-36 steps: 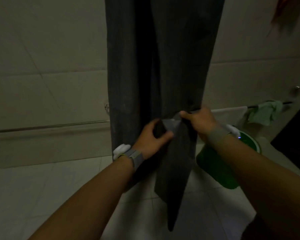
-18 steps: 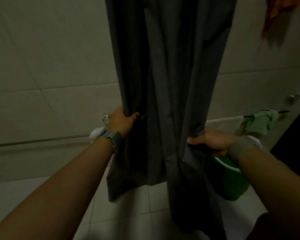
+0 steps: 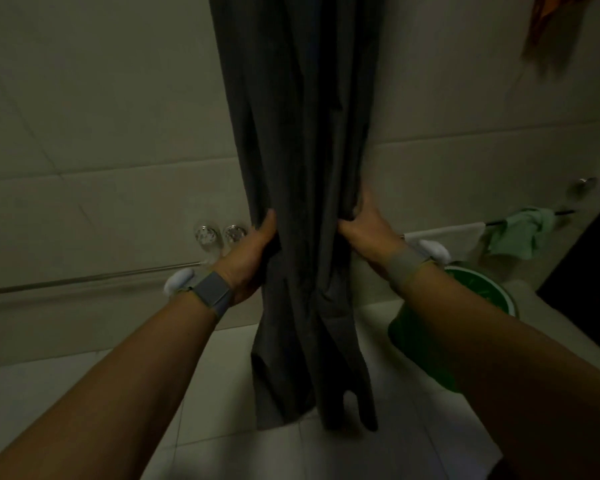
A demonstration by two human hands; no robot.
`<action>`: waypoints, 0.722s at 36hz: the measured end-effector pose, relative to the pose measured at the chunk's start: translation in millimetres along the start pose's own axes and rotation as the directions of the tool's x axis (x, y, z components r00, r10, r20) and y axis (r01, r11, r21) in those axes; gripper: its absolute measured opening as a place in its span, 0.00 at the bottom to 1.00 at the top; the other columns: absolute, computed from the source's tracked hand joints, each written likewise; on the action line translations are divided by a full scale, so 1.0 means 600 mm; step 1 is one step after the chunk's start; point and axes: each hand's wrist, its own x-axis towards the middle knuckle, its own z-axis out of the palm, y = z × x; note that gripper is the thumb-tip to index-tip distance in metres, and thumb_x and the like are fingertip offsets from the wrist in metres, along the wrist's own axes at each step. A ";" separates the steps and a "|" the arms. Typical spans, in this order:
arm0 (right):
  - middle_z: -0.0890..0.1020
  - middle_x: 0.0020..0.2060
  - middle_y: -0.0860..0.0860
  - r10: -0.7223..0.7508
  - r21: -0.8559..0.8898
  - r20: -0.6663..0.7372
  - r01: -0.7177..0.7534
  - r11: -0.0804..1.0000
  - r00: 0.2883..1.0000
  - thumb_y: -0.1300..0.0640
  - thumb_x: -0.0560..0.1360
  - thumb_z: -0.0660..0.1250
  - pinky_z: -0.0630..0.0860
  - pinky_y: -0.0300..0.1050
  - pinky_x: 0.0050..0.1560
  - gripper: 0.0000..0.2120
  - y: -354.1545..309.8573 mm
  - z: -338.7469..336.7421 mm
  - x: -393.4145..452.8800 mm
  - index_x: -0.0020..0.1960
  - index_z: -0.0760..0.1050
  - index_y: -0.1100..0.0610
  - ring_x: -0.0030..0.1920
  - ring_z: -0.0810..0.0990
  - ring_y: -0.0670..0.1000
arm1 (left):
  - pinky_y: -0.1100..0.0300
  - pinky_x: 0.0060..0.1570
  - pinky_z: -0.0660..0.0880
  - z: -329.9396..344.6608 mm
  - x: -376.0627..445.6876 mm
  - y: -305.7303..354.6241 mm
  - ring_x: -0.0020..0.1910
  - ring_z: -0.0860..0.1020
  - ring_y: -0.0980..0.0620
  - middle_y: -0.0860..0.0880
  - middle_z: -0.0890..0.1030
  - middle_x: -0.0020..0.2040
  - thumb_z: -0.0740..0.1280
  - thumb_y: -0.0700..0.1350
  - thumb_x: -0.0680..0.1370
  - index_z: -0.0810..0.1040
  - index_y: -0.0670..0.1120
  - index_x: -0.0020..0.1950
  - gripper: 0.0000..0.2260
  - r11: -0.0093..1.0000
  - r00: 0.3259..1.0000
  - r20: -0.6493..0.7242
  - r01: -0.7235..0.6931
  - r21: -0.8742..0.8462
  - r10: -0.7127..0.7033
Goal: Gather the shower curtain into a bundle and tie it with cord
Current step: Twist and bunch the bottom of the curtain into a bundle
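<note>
A dark grey shower curtain [image 3: 302, 140] hangs from above in the middle of the view, squeezed into a narrow column of folds. My left hand [image 3: 248, 258] grips its left edge at waist height, fingers wrapped behind the cloth. My right hand [image 3: 368, 230] clutches the right edge at about the same height, fingers dug into the folds. Below my hands the curtain's hem spreads loosely just above the floor. No cord is visible.
A green bucket [image 3: 426, 351] stands on the white tiled floor just right of the curtain. Behind it a rail holds a white towel [image 3: 454, 233] and a green cloth [image 3: 520, 233]. Two shiny knobs [image 3: 219, 235] and a thin pipe sit on the left wall.
Both hands have moved inward toward each other, pressing the curtain from a wide spread into a narrower column. The view has tilted slightly.
</note>
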 end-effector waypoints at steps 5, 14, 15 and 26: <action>0.85 0.46 0.55 -0.232 -0.322 0.203 0.289 0.902 0.951 0.60 0.83 0.54 0.79 0.35 0.48 0.19 -0.004 0.072 -0.026 0.53 0.82 0.65 0.47 0.84 0.50 | 0.65 0.55 0.78 0.012 0.011 -0.004 0.53 0.81 0.58 0.55 0.83 0.54 0.79 0.68 0.52 0.73 0.44 0.65 0.48 0.970 0.991 0.070 -0.124 0.209 0.112; 0.79 0.61 0.53 -0.095 -0.035 0.448 0.124 0.992 0.889 0.66 0.75 0.68 0.72 0.45 0.65 0.19 0.019 0.120 -0.043 0.65 0.73 0.57 0.62 0.77 0.49 | 0.52 0.63 0.76 -0.047 0.013 0.002 0.59 0.81 0.50 0.46 0.83 0.59 0.75 0.43 0.70 0.76 0.41 0.67 0.26 0.952 0.950 -0.224 -0.153 0.265 0.215; 0.78 0.63 0.53 -0.038 -0.071 0.489 0.083 0.994 0.871 0.66 0.75 0.68 0.71 0.46 0.68 0.21 0.027 0.115 -0.049 0.67 0.72 0.59 0.64 0.76 0.49 | 0.49 0.64 0.76 -0.058 0.013 0.005 0.59 0.81 0.49 0.46 0.83 0.59 0.74 0.41 0.73 0.77 0.41 0.66 0.22 0.968 0.946 -0.262 -0.139 0.210 0.193; 0.64 0.74 0.53 -0.055 -0.163 -0.288 0.008 0.987 0.956 0.44 0.66 0.76 0.63 0.52 0.74 0.47 0.009 -0.012 0.075 0.77 0.56 0.54 0.73 0.65 0.53 | 0.52 0.58 0.77 -0.115 0.019 0.022 0.57 0.82 0.45 0.45 0.84 0.59 0.74 0.46 0.70 0.79 0.42 0.65 0.24 0.998 0.960 -0.279 0.007 0.060 0.010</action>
